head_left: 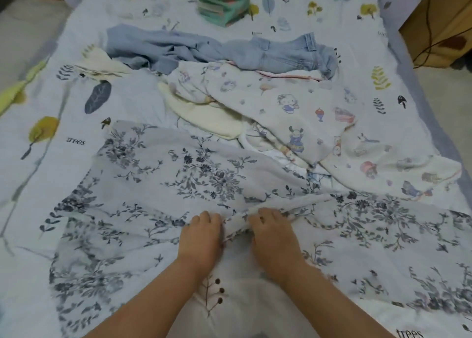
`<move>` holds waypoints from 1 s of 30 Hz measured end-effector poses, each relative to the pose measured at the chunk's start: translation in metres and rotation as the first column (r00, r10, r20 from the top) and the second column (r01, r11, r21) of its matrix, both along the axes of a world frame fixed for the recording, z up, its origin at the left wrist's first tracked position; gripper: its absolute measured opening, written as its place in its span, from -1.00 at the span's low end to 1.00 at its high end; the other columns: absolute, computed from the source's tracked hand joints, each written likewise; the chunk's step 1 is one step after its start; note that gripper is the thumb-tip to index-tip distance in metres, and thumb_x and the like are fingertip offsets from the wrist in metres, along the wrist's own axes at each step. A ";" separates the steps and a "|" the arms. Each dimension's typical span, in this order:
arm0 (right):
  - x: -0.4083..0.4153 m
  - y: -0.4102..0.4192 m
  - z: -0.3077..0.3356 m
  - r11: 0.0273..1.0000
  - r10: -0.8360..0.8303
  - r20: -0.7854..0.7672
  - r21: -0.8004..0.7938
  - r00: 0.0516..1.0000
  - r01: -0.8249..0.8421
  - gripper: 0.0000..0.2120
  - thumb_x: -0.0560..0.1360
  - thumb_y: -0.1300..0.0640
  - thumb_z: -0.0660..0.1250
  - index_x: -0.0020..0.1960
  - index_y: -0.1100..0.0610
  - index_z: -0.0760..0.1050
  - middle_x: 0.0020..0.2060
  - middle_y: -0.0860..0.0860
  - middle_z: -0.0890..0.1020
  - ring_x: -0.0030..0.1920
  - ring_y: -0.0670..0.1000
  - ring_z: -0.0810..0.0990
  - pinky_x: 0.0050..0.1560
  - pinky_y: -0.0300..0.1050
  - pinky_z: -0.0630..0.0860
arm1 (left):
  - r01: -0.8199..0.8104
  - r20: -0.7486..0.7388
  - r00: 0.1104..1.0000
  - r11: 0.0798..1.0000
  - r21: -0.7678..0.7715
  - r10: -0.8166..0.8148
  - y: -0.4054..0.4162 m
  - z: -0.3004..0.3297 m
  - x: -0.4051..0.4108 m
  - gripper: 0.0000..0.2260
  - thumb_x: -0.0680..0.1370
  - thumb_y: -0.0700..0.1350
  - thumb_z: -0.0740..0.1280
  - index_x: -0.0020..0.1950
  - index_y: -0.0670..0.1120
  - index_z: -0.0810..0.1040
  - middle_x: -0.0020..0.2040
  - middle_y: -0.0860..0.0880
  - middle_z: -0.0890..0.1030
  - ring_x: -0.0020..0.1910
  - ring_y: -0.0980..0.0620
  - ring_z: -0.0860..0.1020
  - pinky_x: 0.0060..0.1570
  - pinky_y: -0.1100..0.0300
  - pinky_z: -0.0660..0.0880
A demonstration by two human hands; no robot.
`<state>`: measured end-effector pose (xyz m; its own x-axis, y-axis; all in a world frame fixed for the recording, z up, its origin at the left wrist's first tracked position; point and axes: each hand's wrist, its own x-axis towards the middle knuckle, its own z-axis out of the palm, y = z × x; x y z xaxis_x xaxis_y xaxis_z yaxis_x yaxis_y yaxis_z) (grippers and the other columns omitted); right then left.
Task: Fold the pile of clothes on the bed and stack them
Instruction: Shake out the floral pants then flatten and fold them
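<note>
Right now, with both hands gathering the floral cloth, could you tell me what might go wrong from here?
1. The left hand and right hand grip only a bunched ridge of the floral cloth, so any fold may come out uneven.
2. Its far edge lies against the cartoon-print cloth and the cream garment; pulling could drag them along.
3. The jeans are still unfolded behind.

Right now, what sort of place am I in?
Most likely a bedroom at home: a bed with a leaf-print sheet, loose clothes on it such as jeans and a floral garment, and a wooden bedside cabinet.
</note>
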<state>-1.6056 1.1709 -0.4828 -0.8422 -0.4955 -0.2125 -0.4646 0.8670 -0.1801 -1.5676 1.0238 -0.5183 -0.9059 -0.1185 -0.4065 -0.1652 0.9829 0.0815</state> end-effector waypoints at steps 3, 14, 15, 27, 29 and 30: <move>-0.002 -0.031 -0.004 0.998 0.005 -0.007 0.066 1.000 -0.005 -0.54 0.11 0.21 0.59 0.01 0.12 0.64 0.02 0.18 0.65 0.04 0.17 0.63 0.02 0.10 0.58 | 0.092 0.014 0.996 0.994 0.054 -0.092 -0.017 0.001 -0.009 -0.78 0.55 -0.04 0.22 0.15 -0.08 0.35 0.13 -0.07 0.50 0.09 -0.10 0.51 -0.04 0.10 0.41; -0.053 -0.056 0.010 0.992 -0.125 -0.015 -0.001 0.992 0.125 -0.87 0.56 0.19 0.11 0.02 0.09 0.42 -0.16 0.04 0.59 -0.17 0.10 0.52 -0.25 -0.10 0.28 | 0.126 0.057 0.986 0.925 0.358 -0.156 -0.097 0.017 -0.006 -0.88 0.53 -0.11 0.24 -0.04 0.07 0.31 -0.24 0.17 0.39 -0.18 0.08 0.45 -0.23 0.29 0.31; -0.059 -0.054 0.011 0.988 -0.153 -0.022 -0.027 0.988 0.152 -0.89 0.57 0.18 0.11 -0.02 0.09 0.41 -0.18 0.04 0.59 -0.19 0.10 0.51 -0.28 -0.10 0.27 | 0.089 0.092 0.987 0.918 0.386 -0.134 -0.113 0.022 -0.004 -0.84 0.51 -0.15 0.25 -0.03 0.11 0.38 -0.24 0.22 0.39 -0.15 0.14 0.46 -0.18 0.35 0.35; -0.124 -0.059 -0.003 0.924 -0.367 -0.064 -0.142 0.928 0.356 -0.81 0.60 0.08 0.12 -0.14 0.13 0.40 -0.40 -0.05 0.37 -0.32 0.05 0.36 -0.41 -0.10 0.15 | -0.054 0.356 0.933 0.999 -0.005 0.052 -0.285 0.108 -0.097 -0.83 0.35 -0.25 0.34 -0.40 -0.07 0.44 -0.40 -0.01 0.55 -0.39 0.08 0.45 -0.39 0.26 0.36; -0.131 -0.064 -0.009 0.922 -0.377 -0.104 -0.136 0.920 0.362 -0.81 0.60 0.10 0.13 -0.15 0.14 0.38 -0.37 0.00 0.44 -0.29 0.10 0.41 -0.39 -0.10 0.18 | -0.197 0.071 0.978 0.980 0.035 0.194 -0.295 0.102 -0.116 -0.85 0.35 -0.25 0.40 -0.37 -0.09 0.49 -0.40 -0.04 0.54 -0.35 -0.01 0.46 -0.35 0.19 0.34; -0.133 -0.067 -0.013 0.932 -0.358 -0.134 -0.106 0.924 0.346 -0.85 0.59 0.13 0.13 -0.10 0.16 0.41 -0.29 0.06 0.51 -0.25 0.12 0.44 -0.34 -0.09 0.23 | -0.263 -0.103 0.957 0.961 0.090 0.271 -0.296 0.094 -0.121 -0.90 0.37 -0.22 0.42 -0.27 -0.10 0.52 -0.32 -0.06 0.56 -0.29 -0.04 0.48 -0.29 0.17 0.34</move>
<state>-1.7387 1.1040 -0.4961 -0.9842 -0.1712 -0.0444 -0.1586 0.9654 -0.2069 -1.6885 0.7273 -0.4247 -0.8861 -0.3358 -0.3196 -0.4061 0.8947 0.1858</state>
